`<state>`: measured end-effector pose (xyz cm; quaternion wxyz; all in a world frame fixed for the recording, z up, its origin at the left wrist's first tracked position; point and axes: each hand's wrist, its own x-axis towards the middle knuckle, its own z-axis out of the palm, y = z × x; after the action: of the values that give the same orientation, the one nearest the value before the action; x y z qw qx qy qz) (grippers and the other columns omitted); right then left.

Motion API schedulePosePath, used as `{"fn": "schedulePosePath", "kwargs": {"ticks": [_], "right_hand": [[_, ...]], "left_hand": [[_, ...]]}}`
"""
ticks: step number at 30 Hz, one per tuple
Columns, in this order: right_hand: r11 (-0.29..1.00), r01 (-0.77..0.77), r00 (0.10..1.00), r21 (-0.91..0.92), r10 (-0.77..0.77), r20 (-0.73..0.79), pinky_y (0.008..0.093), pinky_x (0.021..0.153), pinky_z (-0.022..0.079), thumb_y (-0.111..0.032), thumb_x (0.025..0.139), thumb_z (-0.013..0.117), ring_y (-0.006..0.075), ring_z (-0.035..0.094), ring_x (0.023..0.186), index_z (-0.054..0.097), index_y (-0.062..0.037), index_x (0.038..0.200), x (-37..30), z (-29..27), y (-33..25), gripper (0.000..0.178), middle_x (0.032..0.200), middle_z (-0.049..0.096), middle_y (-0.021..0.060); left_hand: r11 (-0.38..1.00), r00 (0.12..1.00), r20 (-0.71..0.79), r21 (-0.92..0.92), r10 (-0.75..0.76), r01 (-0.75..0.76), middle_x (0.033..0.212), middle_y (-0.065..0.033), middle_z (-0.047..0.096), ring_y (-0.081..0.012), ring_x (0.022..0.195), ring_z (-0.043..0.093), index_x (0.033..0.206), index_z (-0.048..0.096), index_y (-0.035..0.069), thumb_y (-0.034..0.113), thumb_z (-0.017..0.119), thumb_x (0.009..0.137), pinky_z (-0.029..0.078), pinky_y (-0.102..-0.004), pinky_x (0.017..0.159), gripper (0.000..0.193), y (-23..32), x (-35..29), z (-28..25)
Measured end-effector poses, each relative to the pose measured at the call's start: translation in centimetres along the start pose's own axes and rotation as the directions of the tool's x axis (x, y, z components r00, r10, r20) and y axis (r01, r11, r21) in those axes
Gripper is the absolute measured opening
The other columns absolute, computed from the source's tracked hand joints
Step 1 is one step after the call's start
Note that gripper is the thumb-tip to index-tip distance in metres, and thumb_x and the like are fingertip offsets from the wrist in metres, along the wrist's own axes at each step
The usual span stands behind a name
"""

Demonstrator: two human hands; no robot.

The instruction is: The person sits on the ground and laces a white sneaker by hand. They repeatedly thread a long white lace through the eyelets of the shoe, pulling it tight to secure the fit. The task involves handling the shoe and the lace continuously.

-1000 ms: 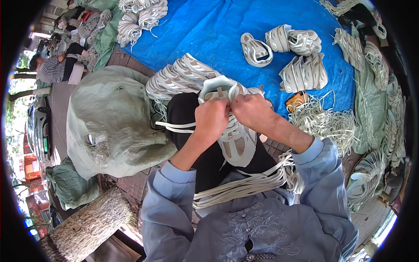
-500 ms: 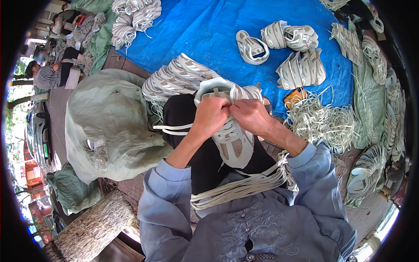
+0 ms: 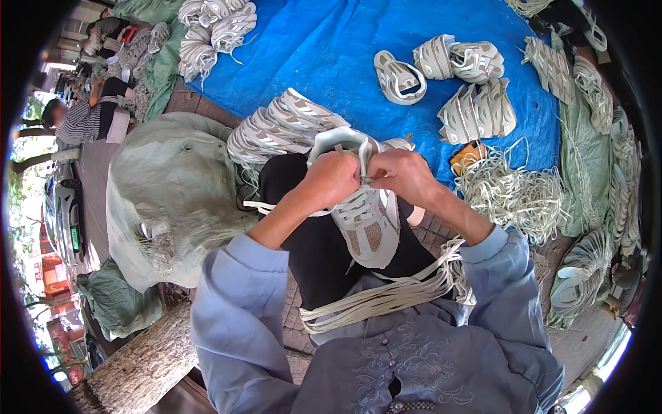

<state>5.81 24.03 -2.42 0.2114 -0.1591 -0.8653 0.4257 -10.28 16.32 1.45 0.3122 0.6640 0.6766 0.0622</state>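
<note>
A beige and white sneaker (image 3: pixel 376 252) rests on my lap, toe toward me, with white lacing across its front. Both hands work at the upper end of this lacing, by the shoe's opening. My left hand (image 3: pixel 334 178) is closed at the left eyelet edge, its fingertips mostly hidden. Opposite it, my right hand (image 3: pixel 407 176) pinches the white shoelace (image 3: pixel 366 181) near the tongue. A loose lace end (image 3: pixel 259 205) sticks out to the left beneath my left forearm. Across my lap lies a bundle of flat white laces (image 3: pixel 376 303).
Nested sneaker uppers (image 3: pixel 286 121) stand just beyond my left hand. More shoes (image 3: pixel 476 110) sit on a blue tarp (image 3: pixel 310 41). A tangled lace heap (image 3: pixel 514 193) lies at right, a large pale sack (image 3: pixel 172 200) at left. Another person (image 3: pixel 79 121) sits at far left.
My hands have moved slightly apart at the top of the lacing. My left forearm and elbow have shifted left, and the loose lace at left shows less.
</note>
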Motion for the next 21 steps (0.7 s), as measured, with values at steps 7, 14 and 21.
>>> {"fn": "schedulePosePath", "kwargs": {"ticks": [7,14,21], "right_hand": [[0.79,-0.373,0.928,0.486,0.309,0.209,0.0226,0.063,0.043,0.001,0.064,0.062,0.0091,0.054,0.069,0.06,-0.0012,0.076,0.5,-0.1,1.1,0.013,0.071,0.057,0.0021],[0.989,0.12,0.993,0.087,-0.121,0.01,0.0287,0.056,0.042,-0.007,0.063,0.066,0.0179,0.054,0.059,0.063,-0.0035,0.072,2.2,-0.5,-4.1,0.01,0.067,0.058,0.0051],[0.929,0.184,0.974,0.32,-0.217,0.069,0.0245,0.047,0.041,-0.014,0.074,0.061,0.0122,0.053,0.053,0.063,-0.0023,0.076,5.6,2.6,-7.1,0.012,0.06,0.055,0.0041]], "left_hand": [[0.216,0.951,-0.012,-0.975,-0.309,0.057,0.052,0.0,0.043,-0.0048,0.038,0.036,0.077,0.052,0.0,0.005,0.053,0.077,0.027,-0.0201,0.036,0.005,-0.9,-10.6,-5.0],[-0.234,0.787,-0.552,-0.755,-0.277,-0.612,0.061,-0.0024,0.047,-0.007,0.037,0.037,0.087,0.049,0.001,0.008,0.046,0.085,0.034,-0.0206,0.039,0.008,-0.2,-14.0,-9.7],[-0.257,0.81,-0.56,-0.768,-0.174,-0.586,0.082,-0.008,0.056,-0.0091,0.053,0.046,0.093,0.051,0.001,0.011,0.046,0.087,0.038,-0.0204,0.048,0.013,-0.1,-12.2,-10.4]]}}
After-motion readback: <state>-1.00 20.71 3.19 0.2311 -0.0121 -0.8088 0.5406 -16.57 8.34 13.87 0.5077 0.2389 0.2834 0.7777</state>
